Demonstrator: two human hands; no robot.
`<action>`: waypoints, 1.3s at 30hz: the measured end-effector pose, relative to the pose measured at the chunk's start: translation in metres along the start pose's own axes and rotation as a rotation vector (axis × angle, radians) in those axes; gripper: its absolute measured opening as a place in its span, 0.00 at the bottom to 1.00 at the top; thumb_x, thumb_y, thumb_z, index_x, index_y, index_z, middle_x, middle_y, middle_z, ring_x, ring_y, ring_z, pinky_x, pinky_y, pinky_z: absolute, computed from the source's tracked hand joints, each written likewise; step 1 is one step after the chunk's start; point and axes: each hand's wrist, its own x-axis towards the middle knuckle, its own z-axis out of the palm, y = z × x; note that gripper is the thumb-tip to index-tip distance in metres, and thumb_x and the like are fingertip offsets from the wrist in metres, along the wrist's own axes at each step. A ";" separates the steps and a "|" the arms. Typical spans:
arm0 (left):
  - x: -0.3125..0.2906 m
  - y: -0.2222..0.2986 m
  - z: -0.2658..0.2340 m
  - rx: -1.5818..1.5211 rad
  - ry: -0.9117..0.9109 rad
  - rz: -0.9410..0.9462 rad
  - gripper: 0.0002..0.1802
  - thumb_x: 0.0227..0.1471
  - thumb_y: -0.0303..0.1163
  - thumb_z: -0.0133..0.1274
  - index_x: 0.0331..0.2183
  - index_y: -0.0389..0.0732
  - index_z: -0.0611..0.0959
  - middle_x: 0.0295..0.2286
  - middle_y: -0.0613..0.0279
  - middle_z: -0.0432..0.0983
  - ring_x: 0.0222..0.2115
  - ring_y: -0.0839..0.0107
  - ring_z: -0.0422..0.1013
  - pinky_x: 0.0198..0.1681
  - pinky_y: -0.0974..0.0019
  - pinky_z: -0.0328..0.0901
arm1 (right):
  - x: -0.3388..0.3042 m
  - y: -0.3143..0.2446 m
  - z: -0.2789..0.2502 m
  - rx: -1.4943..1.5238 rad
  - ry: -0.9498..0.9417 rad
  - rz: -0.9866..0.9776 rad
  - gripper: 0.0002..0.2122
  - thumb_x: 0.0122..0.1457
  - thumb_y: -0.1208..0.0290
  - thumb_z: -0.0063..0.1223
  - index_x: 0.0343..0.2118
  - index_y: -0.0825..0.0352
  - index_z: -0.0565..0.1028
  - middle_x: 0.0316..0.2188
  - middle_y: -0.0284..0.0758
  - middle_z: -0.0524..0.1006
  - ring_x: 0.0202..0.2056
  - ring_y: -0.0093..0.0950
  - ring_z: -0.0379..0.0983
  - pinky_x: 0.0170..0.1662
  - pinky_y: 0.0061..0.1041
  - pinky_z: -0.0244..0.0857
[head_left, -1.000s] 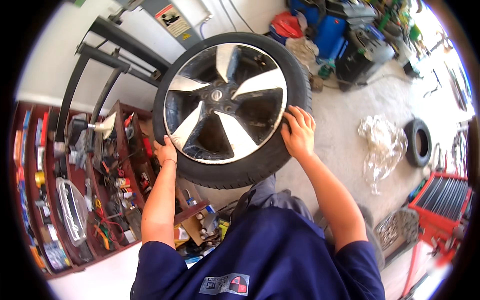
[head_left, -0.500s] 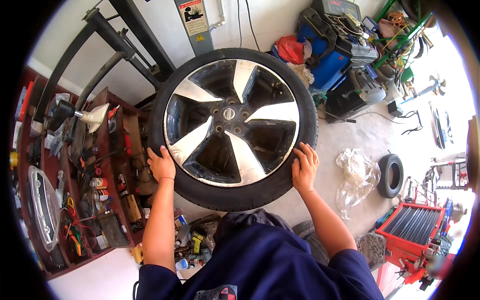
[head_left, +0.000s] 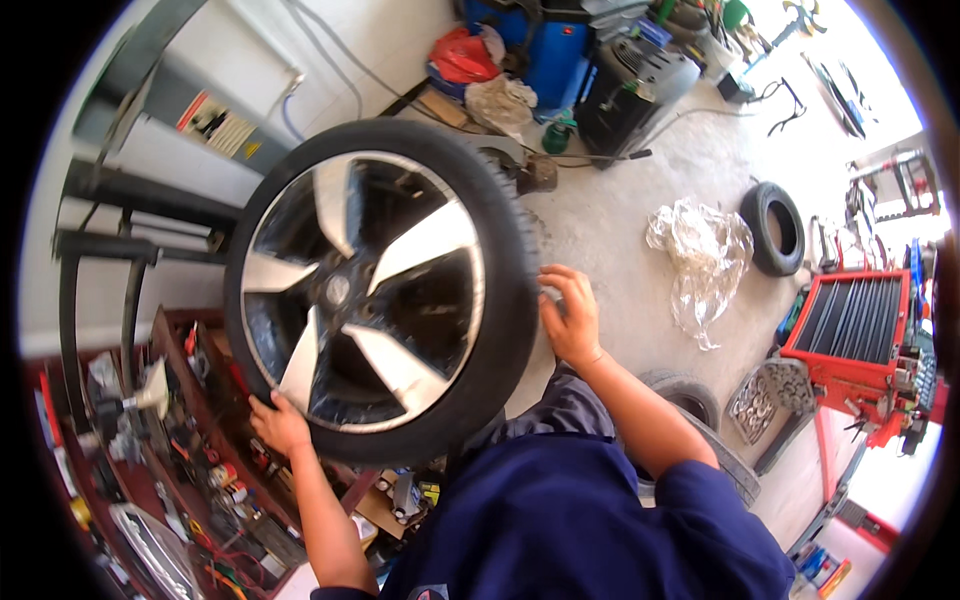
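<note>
A car wheel (head_left: 338,290) stands in front of me, with a black tire (head_left: 500,330) on a black and silver five-spoke rim. It leans, and its tread shows along the right side. My left hand (head_left: 282,425) grips the tire's lower left edge, its fingers on the sidewall. By the right side of the tread is my right hand (head_left: 573,320), thumb and fingers apart. Its fingertips are very close to the rubber; whether they touch it I cannot tell. What holds the wheel up from behind is hidden.
On the left is a dark red shelf (head_left: 180,370) full of tools, below a grey machine post (head_left: 210,120). Crumpled clear plastic (head_left: 700,260), a small tire (head_left: 773,228) and a red tool cart (head_left: 855,320) are on the right. Black equipment (head_left: 630,95) stands at the back.
My view has turned to the right. The wheel now appears further left and tilted, showing its tread. My right hand has come off the sidewall to beside the tread; the left stays on the tire.
</note>
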 end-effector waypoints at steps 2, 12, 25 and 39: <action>-0.021 0.037 -0.020 -0.087 0.111 0.244 0.31 0.65 0.45 0.46 0.59 0.32 0.70 0.54 0.36 0.68 0.53 0.41 0.66 0.60 0.48 0.59 | 0.013 0.072 0.005 0.052 0.031 0.381 0.10 0.57 0.75 0.53 0.41 0.68 0.78 0.44 0.41 0.79 0.46 0.42 0.75 0.51 0.35 0.68; -0.120 0.239 -0.040 -0.478 -0.307 -0.010 0.41 0.63 0.41 0.51 0.65 0.25 0.54 0.66 0.38 0.51 0.67 0.53 0.50 0.69 0.60 0.45 | 0.022 0.353 0.172 -0.046 -0.476 1.001 0.13 0.58 0.62 0.53 0.40 0.64 0.78 0.42 0.45 0.79 0.46 0.45 0.76 0.50 0.42 0.69; -0.130 0.214 -0.057 0.023 -0.423 0.468 0.38 0.66 0.41 0.45 0.67 0.31 0.52 0.68 0.48 0.46 0.68 0.57 0.46 0.69 0.59 0.42 | 0.037 0.363 0.289 -0.056 -0.576 0.196 0.07 0.53 0.68 0.60 0.33 0.62 0.77 0.34 0.36 0.74 0.39 0.39 0.74 0.39 0.38 0.74; -0.132 0.274 -0.051 -0.330 -0.358 -0.003 0.43 0.64 0.53 0.39 0.67 0.30 0.52 0.66 0.43 0.49 0.68 0.52 0.47 0.70 0.54 0.41 | 0.089 0.378 0.290 -0.182 -1.055 -0.158 0.07 0.54 0.71 0.54 0.36 0.60 0.80 0.40 0.35 0.73 0.45 0.36 0.73 0.42 0.34 0.72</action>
